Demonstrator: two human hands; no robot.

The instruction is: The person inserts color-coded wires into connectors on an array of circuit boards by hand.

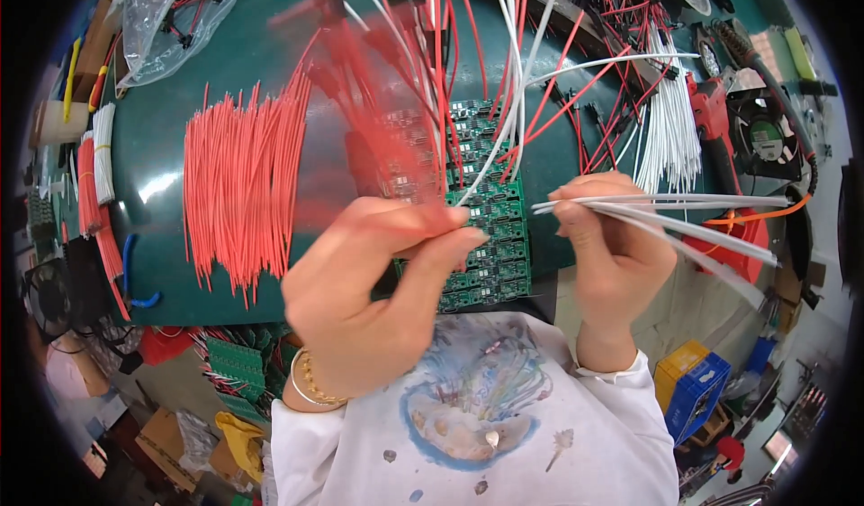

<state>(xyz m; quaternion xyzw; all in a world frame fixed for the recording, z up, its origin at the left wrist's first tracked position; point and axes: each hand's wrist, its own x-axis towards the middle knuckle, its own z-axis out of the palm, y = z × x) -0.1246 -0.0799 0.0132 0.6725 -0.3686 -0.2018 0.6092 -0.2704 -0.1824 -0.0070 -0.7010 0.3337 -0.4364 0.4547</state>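
1. At centre frame, the left hand (378, 290) is closed, thumb and forefinger pinched on a bunch of red and white wires (423, 83) that fans up and away toward the top of the frame; the red ones are blurred.
2. Right of centre, the right hand (607, 245) is closed around a few white wires (684, 222), whose long axis runs nearly level from the fist out toward the right edge.
3. Between the two hands the gap is small: the left ends of the white wires stick out of the right fist and point at the left fingertips (463, 236), just beside them but apart. The right hand holds them; the left is the nearer free pinch.
4. Just behind the hands, a panel of green circuit boards (490, 209) lies on the dark green bench (270, 74), partly hidden by the left thumb.
5. Left of centre, a spread of cut red wires (238, 182) lies in a row, long axes running up and down the frame.
6. Upper right, a bundle of white wires with black ends (670, 128) lies beside a red tool (711, 114).
7. Upper left, a clear plastic bag (175, 15) holds more wires.
8. Lower right, below the bench, stands a blue and yellow crate (693, 384).
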